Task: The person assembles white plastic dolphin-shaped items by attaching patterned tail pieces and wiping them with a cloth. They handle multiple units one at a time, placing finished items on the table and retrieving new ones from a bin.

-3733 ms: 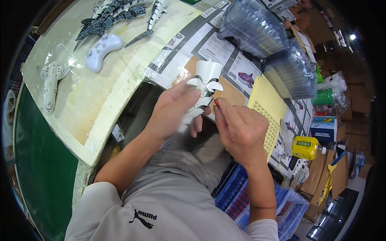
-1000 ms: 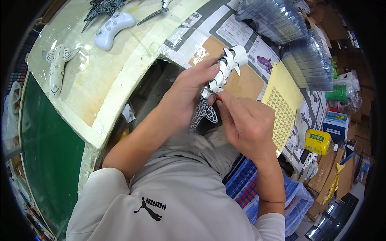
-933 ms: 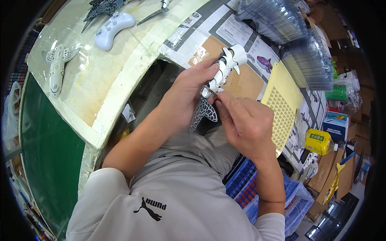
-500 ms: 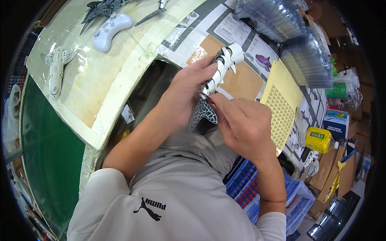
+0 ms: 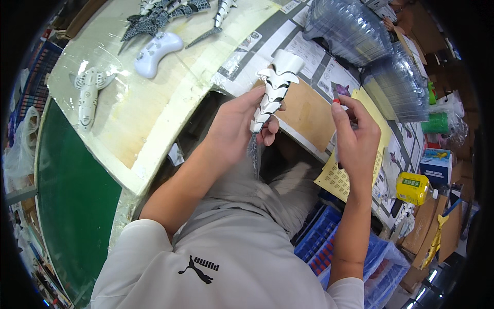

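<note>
My left hand (image 5: 234,123) is closed round a segmented toy fish tail (image 5: 274,92), white with black joints. Its wide white end points up and away from me. From its lower end a dark fin with a pale net pattern (image 5: 252,154) hangs over my lap, seen nearly edge-on. Off to the right, my right hand (image 5: 360,136) grips a slim tool (image 5: 335,98) with a red part and a narrow metal tip. The tool's other end sticks out below the fingers; its exact kind is unclear. The tool and the tail are apart.
A white game controller (image 5: 158,54), a white toy fish body (image 5: 89,98) and dark patterned toy parts (image 5: 154,23) lie on the left table. Stacked clear plastic trays (image 5: 347,31) stand at the far right. A yellow sticker sheet (image 5: 337,177) and a yellow bottle (image 5: 413,188) are nearer.
My right hand has drawn away from the tail to the right, taking the tool with it. The tail has turned more upright in my left hand, its fin now edge-on.
</note>
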`<state>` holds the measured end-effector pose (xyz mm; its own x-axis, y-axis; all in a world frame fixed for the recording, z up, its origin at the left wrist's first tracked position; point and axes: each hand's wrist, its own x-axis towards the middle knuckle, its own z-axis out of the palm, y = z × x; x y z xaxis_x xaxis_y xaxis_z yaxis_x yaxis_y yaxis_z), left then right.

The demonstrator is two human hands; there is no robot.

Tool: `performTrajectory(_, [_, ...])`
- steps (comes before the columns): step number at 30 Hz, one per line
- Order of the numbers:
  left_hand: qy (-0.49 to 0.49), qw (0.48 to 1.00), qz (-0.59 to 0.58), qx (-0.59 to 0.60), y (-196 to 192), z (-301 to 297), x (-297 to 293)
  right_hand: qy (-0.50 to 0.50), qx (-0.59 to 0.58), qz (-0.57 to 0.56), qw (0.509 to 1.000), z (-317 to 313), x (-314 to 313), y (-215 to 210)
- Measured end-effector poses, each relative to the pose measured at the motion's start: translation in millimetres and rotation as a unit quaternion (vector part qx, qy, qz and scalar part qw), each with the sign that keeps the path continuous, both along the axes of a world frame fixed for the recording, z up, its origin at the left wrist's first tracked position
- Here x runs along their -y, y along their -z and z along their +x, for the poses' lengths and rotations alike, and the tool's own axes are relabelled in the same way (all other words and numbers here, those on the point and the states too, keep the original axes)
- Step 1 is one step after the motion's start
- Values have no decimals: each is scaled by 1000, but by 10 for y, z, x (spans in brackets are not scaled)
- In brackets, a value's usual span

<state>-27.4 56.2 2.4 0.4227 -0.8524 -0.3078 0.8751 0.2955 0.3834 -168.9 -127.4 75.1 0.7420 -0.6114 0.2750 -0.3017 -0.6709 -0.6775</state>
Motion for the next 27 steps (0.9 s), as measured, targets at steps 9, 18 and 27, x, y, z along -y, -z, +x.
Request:
performTrajectory(9, [-18,953,178,243,-655,376,-450,42,-140,-93,985,454,691,444])
performTrajectory(18, [-147,616,471,613,-1051,2228,64,-30,13,45,998,-62,270,-25])
performTrajectory(27, [-115,309,533,779,-909,2233,-494,3,33,188,982,-1048,107,103])
